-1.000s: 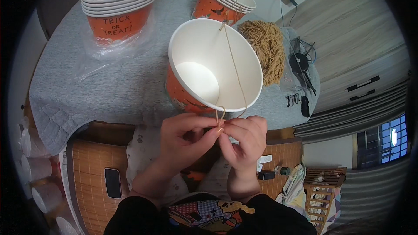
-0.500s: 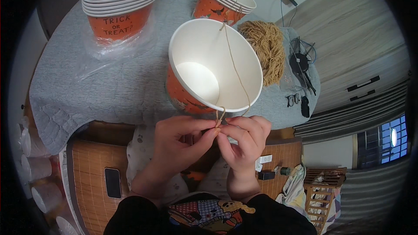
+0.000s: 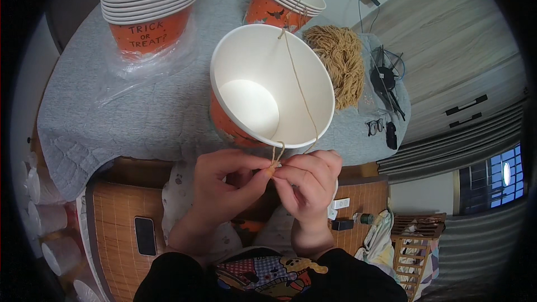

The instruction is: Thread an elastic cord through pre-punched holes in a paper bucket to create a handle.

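An orange paper bucket (image 3: 224, 117) with a white inside stands tilted toward me at the table's near edge. A tan string (image 3: 299, 86) is knotted at its far rim and crosses the opening to the near rim, where it forms a small loop. Just below that rim, my left hand (image 3: 226, 182) pinches the string between thumb and fingertips. My right hand (image 3: 310, 182) is closed beside it, fingertips touching the left ones, also on the string. The string's end is hidden by the fingers.
A tall stack of orange buckets (image 3: 148, 33) in clear plastic stands far left. Behind are several nested buckets with strings (image 3: 268, 8). A bundle of tan strings (image 3: 338, 64), glasses (image 3: 376, 127) and a black device with cables (image 3: 384, 80) lie right. A phone (image 3: 145, 235) rests on the bench lower left.
The bucket has shifted slightly left in view. Both hands have moved a little left, still pinching the string, and the right fingers have drawn closer around it.
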`<state>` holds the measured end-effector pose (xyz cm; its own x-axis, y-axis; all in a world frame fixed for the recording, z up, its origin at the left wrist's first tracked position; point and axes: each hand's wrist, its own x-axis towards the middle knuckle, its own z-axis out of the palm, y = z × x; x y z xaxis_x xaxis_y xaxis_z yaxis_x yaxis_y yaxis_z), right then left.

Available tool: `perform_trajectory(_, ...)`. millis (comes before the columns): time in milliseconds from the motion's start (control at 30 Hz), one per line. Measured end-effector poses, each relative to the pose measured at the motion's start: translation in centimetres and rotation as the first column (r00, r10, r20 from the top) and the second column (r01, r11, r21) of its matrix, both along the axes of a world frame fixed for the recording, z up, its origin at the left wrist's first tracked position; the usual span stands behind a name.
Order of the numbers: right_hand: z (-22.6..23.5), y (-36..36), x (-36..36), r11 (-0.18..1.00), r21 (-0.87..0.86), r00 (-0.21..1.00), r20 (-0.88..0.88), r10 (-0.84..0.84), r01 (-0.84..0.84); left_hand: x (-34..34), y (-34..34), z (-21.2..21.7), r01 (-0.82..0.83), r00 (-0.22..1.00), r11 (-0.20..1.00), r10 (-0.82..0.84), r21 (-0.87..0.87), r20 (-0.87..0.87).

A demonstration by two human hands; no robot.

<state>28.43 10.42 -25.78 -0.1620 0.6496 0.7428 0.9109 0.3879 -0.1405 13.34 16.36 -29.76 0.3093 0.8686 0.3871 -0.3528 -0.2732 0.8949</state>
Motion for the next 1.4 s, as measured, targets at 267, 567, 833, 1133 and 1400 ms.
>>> perform_trajectory(267,0.2,-0.4,0.0,1.000,-0.012,0.999,0.049,0.006,-0.005,-0.1,0.0,-0.1,0.082,0.996,0.992,-0.077,-0.095,0.051)
perform_trajectory(567,-1.0,-0.7,-0.5,0.996,-0.024,0.994,0.069,0.084,-0.082,-0.4,0.1,-0.6,0.113,0.983,0.970,-0.076,-0.218,0.170)
perform_trajectory(833,-0.6,-0.8,-0.6,0.994,-0.062,0.992,0.079,0.096,-0.091,-0.2,-0.3,0.2,-0.031,0.999,0.994,0.034,-0.102,0.027)
perform_trajectory(1133,-0.8,-1.0,-0.9,0.997,-0.029,0.987,0.150,-0.062,0.067,-0.3,-0.3,0.2,-0.060,0.997,0.998,0.061,-0.024,0.041)
perform_trajectory(1400,-0.6,-1.1,-0.9,0.997,-0.080,0.993,0.114,0.017,-0.008,0.2,-0.7,0.4,-0.124,0.992,0.992,0.123,0.012,0.041)
